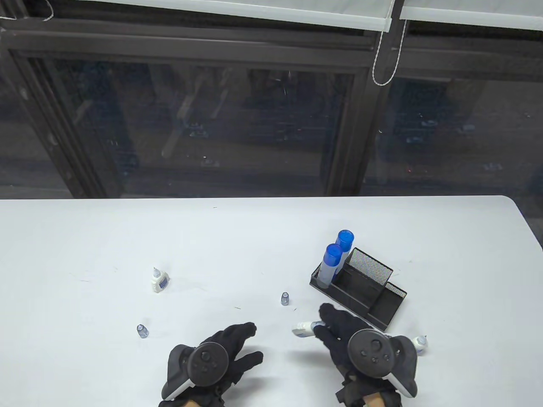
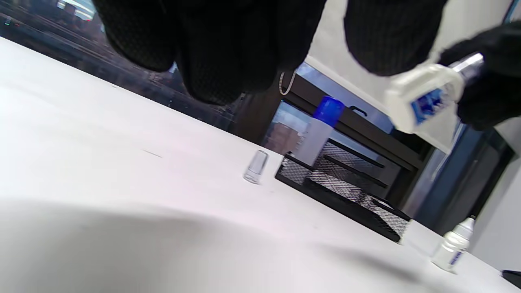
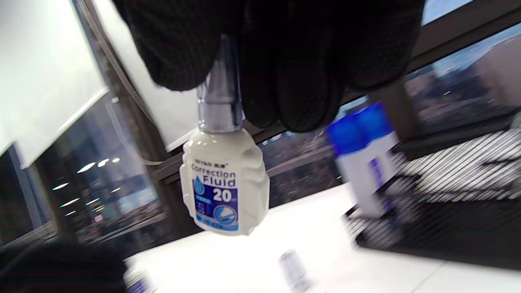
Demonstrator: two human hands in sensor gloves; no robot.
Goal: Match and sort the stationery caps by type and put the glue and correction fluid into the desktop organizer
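Observation:
My right hand (image 1: 328, 328) pinches a capped correction fluid bottle (image 1: 304, 328) (image 3: 224, 183) by its clear cap, just in front of the black mesh organizer (image 1: 373, 292). In the left wrist view the same bottle (image 2: 423, 97) hangs in the air. Two blue-capped glue sticks (image 1: 335, 260) stand in the organizer's left compartment. My left hand (image 1: 237, 343) hovers with fingers spread and holds nothing. An uncapped correction fluid bottle (image 1: 159, 280) stands at the left. Another (image 1: 420, 342) (image 2: 452, 246) stands beside my right wrist. Two clear caps (image 1: 285, 298) (image 1: 142, 330) stand loose on the table.
The white table (image 1: 254, 237) ends at a dark window behind it. The organizer sits at an angle, its lower front compartments (image 1: 388, 303) facing my right hand.

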